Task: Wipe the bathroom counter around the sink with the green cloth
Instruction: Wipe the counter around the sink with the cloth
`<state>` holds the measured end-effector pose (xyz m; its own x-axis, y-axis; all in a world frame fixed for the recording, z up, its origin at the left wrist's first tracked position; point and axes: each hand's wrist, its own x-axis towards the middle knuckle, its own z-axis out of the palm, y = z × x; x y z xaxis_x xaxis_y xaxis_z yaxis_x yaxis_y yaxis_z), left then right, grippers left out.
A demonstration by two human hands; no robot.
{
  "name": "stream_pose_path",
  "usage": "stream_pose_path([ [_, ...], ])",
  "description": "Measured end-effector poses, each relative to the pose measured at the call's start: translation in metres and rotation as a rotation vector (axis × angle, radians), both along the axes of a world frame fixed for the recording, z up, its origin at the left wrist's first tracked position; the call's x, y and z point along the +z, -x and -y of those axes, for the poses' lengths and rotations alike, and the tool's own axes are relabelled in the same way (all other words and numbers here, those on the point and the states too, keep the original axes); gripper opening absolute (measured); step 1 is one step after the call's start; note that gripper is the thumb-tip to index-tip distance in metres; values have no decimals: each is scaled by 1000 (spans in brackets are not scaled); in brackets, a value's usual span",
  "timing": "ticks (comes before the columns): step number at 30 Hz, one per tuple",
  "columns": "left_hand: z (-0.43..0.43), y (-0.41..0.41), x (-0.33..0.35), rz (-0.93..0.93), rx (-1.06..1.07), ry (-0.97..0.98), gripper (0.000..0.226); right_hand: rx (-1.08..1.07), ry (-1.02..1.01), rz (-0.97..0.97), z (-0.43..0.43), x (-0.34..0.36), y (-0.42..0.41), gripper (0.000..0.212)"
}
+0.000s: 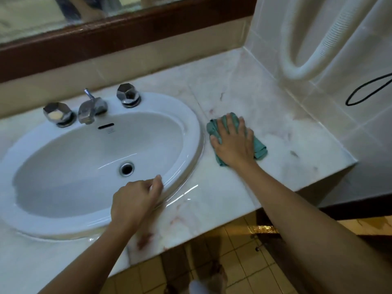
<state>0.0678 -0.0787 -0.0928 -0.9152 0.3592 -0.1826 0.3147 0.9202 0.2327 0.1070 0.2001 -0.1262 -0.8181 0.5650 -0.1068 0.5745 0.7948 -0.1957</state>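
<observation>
Left hand (pixel 135 198), loosely curled, rests on white oval ceramic sink (pixel 191 128) rim. Right hand (pixel 233 143) flat on crumpled green cloth (pixel 259 149) right of sink; bunching risks missed seam.

Open counter (pixel 265 98) rt of sink (pixel 192 115), tiled walls (pixel 331 107) behind & rt; hose (pixel 297 67) perhaps overhanging.

Right of the sink (pixel 191 124), most of the green cloth (pixel 259 149) is being hidden under the right hand (pixel 233 141). The sink's left rim is being cut off by the frame edge. Behind the sink, the mirror (pixel 31 22) is being blurred and cropped. Far right of the sink, a black cable (pixel 347 102) is being cropped.
</observation>
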Motion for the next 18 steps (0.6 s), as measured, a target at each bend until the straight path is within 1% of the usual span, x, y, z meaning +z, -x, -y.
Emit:
stream_pose_path([
  [5,1,-2,1,55,-14,-13,51,-59,85,-41,99,4,-42,60],
  [6,6,-4,1,70,-26,-79,47,-41,96,-51,119,5,-52,60],
  [8,23,-13,4,51,-64,-336,33,3,76,-90,157,5,-71,60],
  [9,37,-21,4,-11,-82,-446,31,26,60,-107,175,4,-79,60],
  [10,56,-34,1,-89,-78,-509,30,54,52,-117,192,3,-86,62],
  [11,79,-49,-4,-162,-42,-546,29,87,50,-126,209,2,-91,65],
  [12,102,-66,-9,-219,39,-562,28,120,58,-129,224,-1,-95,69],
  [15,169,-120,-20,-330,340,-523,28,189,70,-133,263,-4,-99,79],
  [16,186,-132,-22,-367,394,-486,29,213,69,-125,275,-4,-100,83],
  [18,213,-146,-26,-418,421,-447,34,297,64,-86,297,-4,-102,90],
])
